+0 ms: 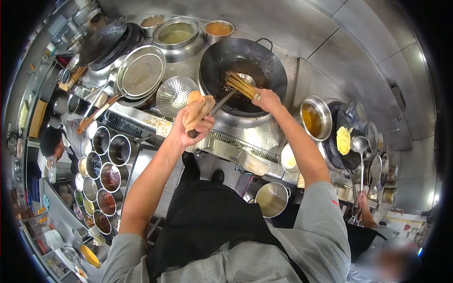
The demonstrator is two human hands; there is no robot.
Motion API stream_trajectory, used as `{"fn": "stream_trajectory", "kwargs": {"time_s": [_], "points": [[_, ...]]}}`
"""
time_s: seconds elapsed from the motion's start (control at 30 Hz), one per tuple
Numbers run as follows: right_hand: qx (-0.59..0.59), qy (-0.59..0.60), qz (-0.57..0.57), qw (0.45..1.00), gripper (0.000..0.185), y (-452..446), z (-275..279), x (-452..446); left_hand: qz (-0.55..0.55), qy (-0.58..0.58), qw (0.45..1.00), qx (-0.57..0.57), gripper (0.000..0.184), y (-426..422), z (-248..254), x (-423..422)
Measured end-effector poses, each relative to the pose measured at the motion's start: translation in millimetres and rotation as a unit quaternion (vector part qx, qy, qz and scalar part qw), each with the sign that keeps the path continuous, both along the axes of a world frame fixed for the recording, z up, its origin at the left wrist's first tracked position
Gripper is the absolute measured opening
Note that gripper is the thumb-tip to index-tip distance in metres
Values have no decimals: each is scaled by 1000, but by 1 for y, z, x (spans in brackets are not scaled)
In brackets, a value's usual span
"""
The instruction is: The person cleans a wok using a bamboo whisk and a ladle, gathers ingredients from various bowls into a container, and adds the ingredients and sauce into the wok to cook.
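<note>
My left hand (180,131) is closed round the handle of a ladle (222,102), with a folded tan cloth (198,112) also in its grip. The ladle's bowl rests inside a large dark wok (218,61) on the stove. My right hand (268,100) grips a bamboo wok brush (243,87) whose bristles reach over the ladle bowl in the wok. Some brownish wet residue shows on the wok's inner wall. Left of the wok sits a perforated metal strainer (175,96), close to my left hand.
Metal pots (219,29) line the back. A wire-mesh strainer (141,73) lies at left, above several sauce containers (110,177). A bowl of oil (315,118) stands right. A co-worker's hand (363,200) holds another ladle near a second wok containing yellow food (343,140). Below stands a pot (272,200).
</note>
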State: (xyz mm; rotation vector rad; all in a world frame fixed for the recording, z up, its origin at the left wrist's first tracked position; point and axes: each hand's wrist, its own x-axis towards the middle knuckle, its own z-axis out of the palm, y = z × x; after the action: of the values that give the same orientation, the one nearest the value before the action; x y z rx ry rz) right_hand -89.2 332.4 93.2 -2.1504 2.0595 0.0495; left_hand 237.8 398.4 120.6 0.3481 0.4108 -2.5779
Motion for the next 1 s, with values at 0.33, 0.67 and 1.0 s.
{"fn": "stream_trajectory", "kwargs": {"time_s": [0.33,0.67,1.0], "points": [[-24,34,21,999,34,26,-15,3,-38,-155,978,-132,32,3,13,-13],[-170,11,-111,979,53,81,56,-25,-277,-652,144,-691,54,14,16,40],[33,-308,51,950,50,-32,-27,-46,-340,-594,87,-724,40,25,19,59]]}}
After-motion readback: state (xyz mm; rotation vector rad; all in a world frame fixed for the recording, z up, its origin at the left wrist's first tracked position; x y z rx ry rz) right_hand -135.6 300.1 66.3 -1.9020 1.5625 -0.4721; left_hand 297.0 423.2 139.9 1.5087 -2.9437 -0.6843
